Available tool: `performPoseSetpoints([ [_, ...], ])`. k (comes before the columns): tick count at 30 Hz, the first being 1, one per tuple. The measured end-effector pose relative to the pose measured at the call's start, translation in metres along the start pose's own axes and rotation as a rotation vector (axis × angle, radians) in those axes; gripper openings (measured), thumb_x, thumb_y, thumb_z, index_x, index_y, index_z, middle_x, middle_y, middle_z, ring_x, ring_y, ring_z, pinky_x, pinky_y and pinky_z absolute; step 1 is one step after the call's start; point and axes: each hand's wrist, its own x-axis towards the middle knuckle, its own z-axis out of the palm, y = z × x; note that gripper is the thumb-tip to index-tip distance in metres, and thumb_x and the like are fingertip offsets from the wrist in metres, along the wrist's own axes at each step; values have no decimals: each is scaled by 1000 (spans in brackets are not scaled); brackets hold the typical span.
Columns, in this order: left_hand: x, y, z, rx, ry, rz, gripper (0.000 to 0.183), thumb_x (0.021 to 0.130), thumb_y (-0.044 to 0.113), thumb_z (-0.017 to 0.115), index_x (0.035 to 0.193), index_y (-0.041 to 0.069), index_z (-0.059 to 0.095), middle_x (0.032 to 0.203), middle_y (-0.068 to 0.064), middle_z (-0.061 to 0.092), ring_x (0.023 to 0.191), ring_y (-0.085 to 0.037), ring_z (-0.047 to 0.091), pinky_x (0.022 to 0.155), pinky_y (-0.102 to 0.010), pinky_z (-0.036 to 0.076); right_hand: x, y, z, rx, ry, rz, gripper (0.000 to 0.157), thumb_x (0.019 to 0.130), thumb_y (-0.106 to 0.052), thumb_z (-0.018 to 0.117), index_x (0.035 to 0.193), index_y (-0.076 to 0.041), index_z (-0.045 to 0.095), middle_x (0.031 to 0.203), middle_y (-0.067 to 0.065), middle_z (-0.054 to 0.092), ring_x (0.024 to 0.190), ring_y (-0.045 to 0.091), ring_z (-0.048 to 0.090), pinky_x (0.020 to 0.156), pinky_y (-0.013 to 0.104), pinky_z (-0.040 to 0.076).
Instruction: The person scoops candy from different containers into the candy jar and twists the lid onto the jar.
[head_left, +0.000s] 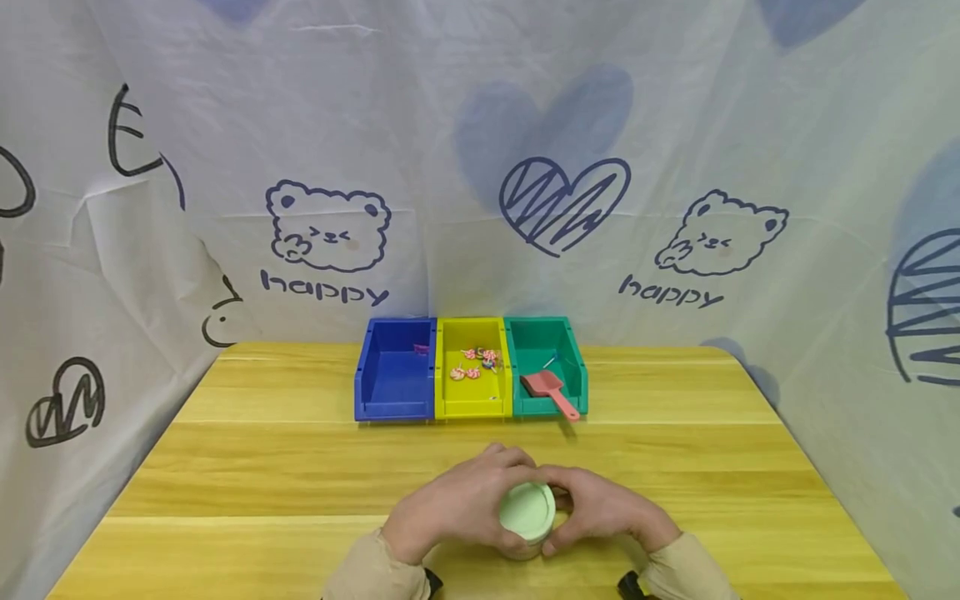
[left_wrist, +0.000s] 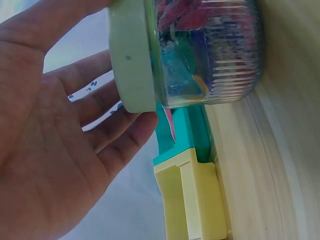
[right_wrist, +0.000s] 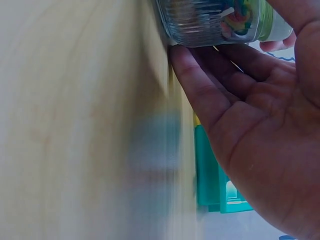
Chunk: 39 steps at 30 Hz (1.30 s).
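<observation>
A clear ribbed jar [left_wrist: 232, 60] with colourful contents stands on the wooden table, capped by a pale green lid [head_left: 528, 510]. My left hand [head_left: 468, 507] curls round the lid from the left, its thumb and fingertips on the lid's rim in the left wrist view. From the other side my right hand [head_left: 603, 510] holds the jar's glass body, fingers curled round it in the right wrist view. The lid sits on the jar's mouth. What exactly lies inside is hard to make out through the ribbed glass.
Beyond the hands, three joined bins stand in a row: blue [head_left: 397, 411], yellow [head_left: 472, 408] and green [head_left: 540, 408]. Several swirl candies [head_left: 472, 373] lie in the yellow one. A pink scoop [head_left: 551, 387] rests in the green bin, its handle over the front edge. Printed cloth [head_left: 450, 250] hangs behind.
</observation>
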Motion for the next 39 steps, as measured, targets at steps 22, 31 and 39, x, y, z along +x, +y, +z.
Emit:
performPoseSetpoints([
  [22, -9, 2, -9, 44, -13, -117, 76, 71, 39, 96, 138, 22, 65, 126, 7, 56, 107, -8, 53, 84, -24, 53, 4, -1, 5, -97, 31, -38, 71, 82, -17, 90, 145, -16, 57, 142, 2, 61, 129, 16, 59, 109, 27, 46],
  [31, -6, 6, -6, 103, 4, -143, 72, 68, 41, 96, 129, 18, 67, 114, 7, 58, 95, -7, 53, 77, -22, 53, 6, 0, 9, -153, 42, -57, 71, 80, -21, 92, 142, -22, 58, 139, -5, 63, 127, 15, 57, 111, 28, 44],
  [39, -4, 9, -4, 157, 14, -170, 69, 69, 49, 93, 121, 13, 67, 104, 6, 56, 87, -8, 52, 73, -22, 53, 6, -3, 10, -185, 32, -74, 71, 81, -23, 91, 143, -23, 57, 138, -4, 62, 126, 14, 58, 110, 30, 46],
])
